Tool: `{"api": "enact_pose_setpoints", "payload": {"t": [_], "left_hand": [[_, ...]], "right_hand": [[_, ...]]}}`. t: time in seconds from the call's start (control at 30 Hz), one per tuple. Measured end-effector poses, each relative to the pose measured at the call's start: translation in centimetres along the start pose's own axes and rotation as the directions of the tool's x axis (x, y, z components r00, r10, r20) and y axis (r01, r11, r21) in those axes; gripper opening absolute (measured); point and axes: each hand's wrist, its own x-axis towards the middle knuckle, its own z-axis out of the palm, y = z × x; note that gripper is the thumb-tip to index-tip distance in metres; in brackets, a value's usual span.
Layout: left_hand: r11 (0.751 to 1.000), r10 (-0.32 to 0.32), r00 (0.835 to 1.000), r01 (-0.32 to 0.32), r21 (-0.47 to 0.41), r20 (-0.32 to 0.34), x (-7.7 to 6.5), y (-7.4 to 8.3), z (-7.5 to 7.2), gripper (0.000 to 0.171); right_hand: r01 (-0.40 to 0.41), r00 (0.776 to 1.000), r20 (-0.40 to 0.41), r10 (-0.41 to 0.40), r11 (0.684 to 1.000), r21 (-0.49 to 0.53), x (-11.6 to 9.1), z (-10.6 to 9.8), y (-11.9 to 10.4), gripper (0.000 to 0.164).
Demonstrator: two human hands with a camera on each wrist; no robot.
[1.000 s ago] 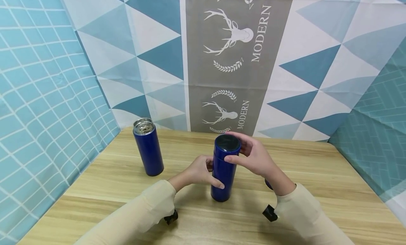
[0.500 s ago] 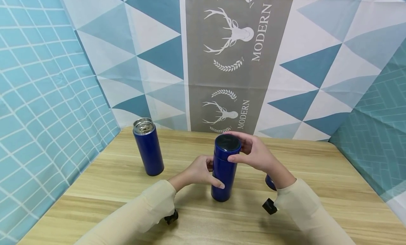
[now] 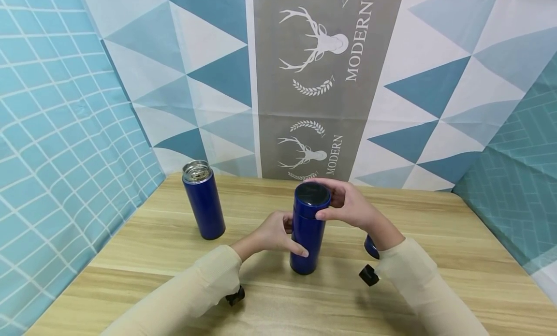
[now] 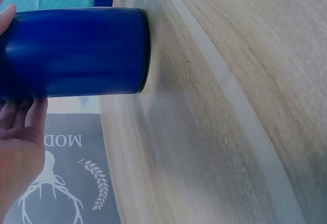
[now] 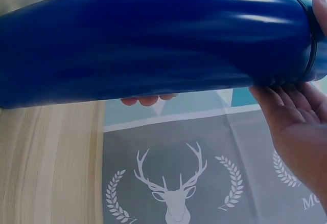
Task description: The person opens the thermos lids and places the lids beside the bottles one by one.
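Observation:
A dark blue thermos (image 3: 306, 241) with a black-topped lid (image 3: 312, 195) stands upright on the wooden table in the head view. My left hand (image 3: 274, 232) grips its body from the left, thumb across the front. From the right, my right hand (image 3: 351, 209) holds the lid, thumb at the front and fingers behind. The left wrist view has the base of the thermos (image 4: 87, 52) close up, while the right wrist view shows the seam beneath the lid near my right fingers (image 5: 291, 98). The fingers behind the thermos are partly hidden.
A second blue thermos (image 3: 204, 208), uncapped with a bare metal neck, stands at the left of the table (image 3: 143, 258). Partly behind my right forearm lies a small blue round piece (image 3: 371, 247), perhaps a lid. Patterned cloth (image 3: 300, 99) hangs behind the table.
My right thumb has slid rightward along the lid's front, and the right wrist has risen slightly, uncovering more of the small blue piece. The left hand and the thermos stay in place.

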Motion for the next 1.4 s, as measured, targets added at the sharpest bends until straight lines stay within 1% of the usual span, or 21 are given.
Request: {"api": "enact_pose_setpoints", "payload": {"t": [0.17, 0.53, 0.63, 0.87, 0.97, 1.1, 1.17, 1.27, 1.37, 1.4], "left_hand": [[1.0, 0.006, 1.0, -0.006, -0.005, -0.001, 0.0, 0.0, 0.0, 0.051], [0.999, 0.028, 1.0, -0.028, -0.021, -0.005, 0.0, -0.2, -0.1, 0.053], [0.999, 0.029, 1.0, -0.029, -0.025, -0.004, 0.0, -0.3, -0.1, 0.053], [0.999, 0.023, 1.0, -0.024, -0.028, -0.001, -0.1, -0.2, -0.2, 0.053], [0.999, 0.024, 1.0, -0.024, -0.03, -0.003, -0.1, -0.1, -0.2, 0.053], [0.999, 0.033, 0.999, -0.033, -0.034, 0.0, -0.2, -0.1, -0.1, 0.052], [0.999, 0.034, 0.999, -0.034, -0.038, -0.003, -0.2, -0.1, 0.0, 0.052], [0.999, 0.03, 0.999, -0.03, -0.041, -0.015, -0.2, -0.1, 0.1, 0.051], [0.998, 0.034, 0.999, -0.035, -0.042, -0.021, -0.2, 0.0, 0.2, 0.051], [0.998, 0.034, 0.999, -0.035, -0.044, -0.021, -0.2, 0.0, 0.2, 0.05]], "right_hand": [[0.001, 1.0, 0.026, -0.002, 1.0, 0.015, 0.2, -0.3, 0.2, 0.074], [-0.035, 0.997, 0.064, 0.033, 0.999, 0.032, 0.6, -0.8, 0.1, 0.072], [-0.023, 0.996, 0.081, 0.02, 0.999, 0.031, 0.7, -1.0, 0.3, 0.073], [0.042, 0.989, 0.142, -0.045, 0.999, 0.025, 1.1, -1.4, 1.0, 0.071], [0.031, 0.988, 0.152, -0.034, 0.999, 0.023, 1.1, -1.5, 0.8, 0.07], [-0.015, 0.988, 0.157, 0.011, 1.0, 0.027, 0.7, -1.2, 0.2, 0.069], [-0.018, 0.988, 0.157, 0.013, 0.999, 0.026, 0.4, -0.9, -0.1, 0.069], [-0.014, 0.992, 0.126, 0.01, 0.999, 0.034, 0.0, -0.3, -0.4, 0.069], [-0.003, 0.998, 0.057, 0.002, 1.0, 0.025, -0.5, 0.2, -0.6, 0.07], [-0.011, 1.0, 0.022, 0.011, 1.0, 0.021, -0.6, 0.5, -0.7, 0.07]]}}
